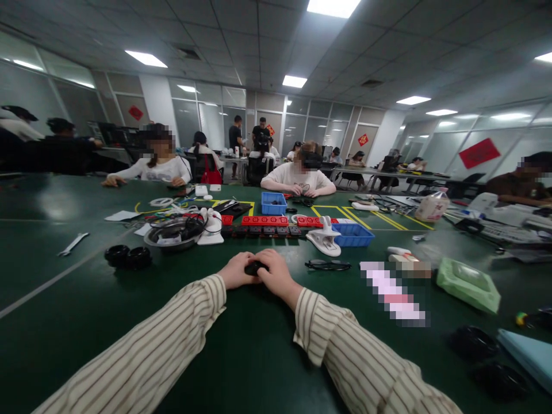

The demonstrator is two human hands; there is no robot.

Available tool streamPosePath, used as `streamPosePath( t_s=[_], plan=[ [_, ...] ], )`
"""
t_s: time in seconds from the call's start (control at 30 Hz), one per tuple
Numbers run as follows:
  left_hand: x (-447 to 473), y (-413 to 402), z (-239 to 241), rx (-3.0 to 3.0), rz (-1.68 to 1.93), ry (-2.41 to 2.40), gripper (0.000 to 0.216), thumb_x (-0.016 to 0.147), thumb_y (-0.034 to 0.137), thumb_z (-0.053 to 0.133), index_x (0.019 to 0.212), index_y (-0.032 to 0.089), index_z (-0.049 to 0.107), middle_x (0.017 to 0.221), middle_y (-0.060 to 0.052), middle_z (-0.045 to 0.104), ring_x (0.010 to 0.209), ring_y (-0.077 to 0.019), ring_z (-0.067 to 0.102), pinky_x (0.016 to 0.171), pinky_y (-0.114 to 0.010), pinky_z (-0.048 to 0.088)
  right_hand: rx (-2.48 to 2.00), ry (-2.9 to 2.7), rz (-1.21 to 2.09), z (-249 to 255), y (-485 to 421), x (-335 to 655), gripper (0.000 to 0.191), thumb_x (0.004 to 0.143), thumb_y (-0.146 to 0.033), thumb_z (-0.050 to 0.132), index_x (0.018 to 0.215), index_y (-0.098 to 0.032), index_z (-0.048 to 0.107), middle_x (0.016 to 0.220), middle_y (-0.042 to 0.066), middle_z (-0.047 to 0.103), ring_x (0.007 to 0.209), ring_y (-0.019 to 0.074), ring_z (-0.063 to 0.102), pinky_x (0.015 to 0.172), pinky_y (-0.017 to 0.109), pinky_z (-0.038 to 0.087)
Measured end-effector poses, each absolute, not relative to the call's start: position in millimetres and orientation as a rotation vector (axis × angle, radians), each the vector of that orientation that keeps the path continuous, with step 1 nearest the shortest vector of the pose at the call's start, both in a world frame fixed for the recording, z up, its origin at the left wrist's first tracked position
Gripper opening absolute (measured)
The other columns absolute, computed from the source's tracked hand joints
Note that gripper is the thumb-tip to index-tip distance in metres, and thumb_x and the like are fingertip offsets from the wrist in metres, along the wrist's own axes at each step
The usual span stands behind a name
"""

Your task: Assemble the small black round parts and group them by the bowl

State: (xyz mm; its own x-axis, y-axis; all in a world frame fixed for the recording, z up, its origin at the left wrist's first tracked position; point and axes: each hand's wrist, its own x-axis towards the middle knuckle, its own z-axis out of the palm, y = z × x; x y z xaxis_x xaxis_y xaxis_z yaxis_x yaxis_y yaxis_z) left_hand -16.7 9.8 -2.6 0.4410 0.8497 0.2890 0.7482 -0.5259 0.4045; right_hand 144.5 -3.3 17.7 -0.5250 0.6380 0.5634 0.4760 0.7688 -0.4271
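Observation:
My left hand (237, 270) and my right hand (276, 275) meet at the middle of the green table. Both are closed around a small black rounded object (255, 267); the fingers cover much of it, so its exact kind is unclear. Just beyond them runs a row of red blocks (264, 221) with black blocks (267, 231) in front. A white clip-like stand (324, 237) is right of that row, and folded black glasses (328, 265) lie to the right of my right hand.
Left are a metal bowl (172, 244) of black cables, black rings (128, 257) and a wrench (73, 244). Blue bins (352, 234) stand beyond the hands. A green wipes pack (469, 284) and a light-blue item (528, 359) lie right. Co-workers sit across the table.

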Motion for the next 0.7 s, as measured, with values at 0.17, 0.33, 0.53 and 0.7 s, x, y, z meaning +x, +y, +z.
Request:
streamPosePath(
  t_s=[0.17,0.33,0.53,0.7],
  plan=[
    [-16.5,7.7,-5.5,2.500,0.725,1.304,0.050,0.062,0.044,0.065,0.102,0.016,0.055,0.105,-0.009,0.055,0.099,-0.0259,0.049,0.089,-0.039,0.038,-0.832,-2.115,0.300,13.9,-9.5,146.9,0.038,0.077,-0.023,0.049,0.115,-0.018,0.048,0.118,0.006,0.049,0.111,0.0184,0.040,0.097,0.034,0.029],
    [-12.0,-1.9,1.3,2.470,0.803,1.404,0.043,0.061,0.043,0.065,0.092,0.016,0.054,0.091,-0.006,0.056,0.086,-0.0231,0.053,0.080,-0.037,0.042,-1.079,-2.005,0.193,12.7,-14.0,142.6,0.040,0.075,-0.042,0.054,0.104,-0.015,0.049,0.100,0.007,0.052,0.096,0.0201,0.045,0.085,0.034,0.036],
    [-10.1,-6.5,5.9,2.461,0.807,1.450,0.029,0.064,0.037,0.062,0.082,0.015,0.055,0.086,-0.006,0.056,0.085,-0.0225,0.053,0.078,-0.035,0.043,-1.202,-2.019,0.073,15.9,-17.7,142.7,0.022,0.075,-0.037,0.054,0.085,-0.018,0.054,0.087,0.003,0.051,0.086,0.0177,0.045,0.077,0.031,0.036],
    [-13.9,-4.7,4.7,2.451,0.747,1.257,0.033,0.065,0.037,0.062,0.091,0.017,0.058,0.095,-0.005,0.058,0.093,-0.0222,0.052,0.086,-0.035,0.040,-0.995,-2.155,0.131,19.7,-24.3,146.3,0.016,0.073,-0.015,0.048,0.086,-0.019,0.057,0.087,0.001,0.055,0.089,0.0158,0.045,0.082,0.030,0.033]
  ],
)
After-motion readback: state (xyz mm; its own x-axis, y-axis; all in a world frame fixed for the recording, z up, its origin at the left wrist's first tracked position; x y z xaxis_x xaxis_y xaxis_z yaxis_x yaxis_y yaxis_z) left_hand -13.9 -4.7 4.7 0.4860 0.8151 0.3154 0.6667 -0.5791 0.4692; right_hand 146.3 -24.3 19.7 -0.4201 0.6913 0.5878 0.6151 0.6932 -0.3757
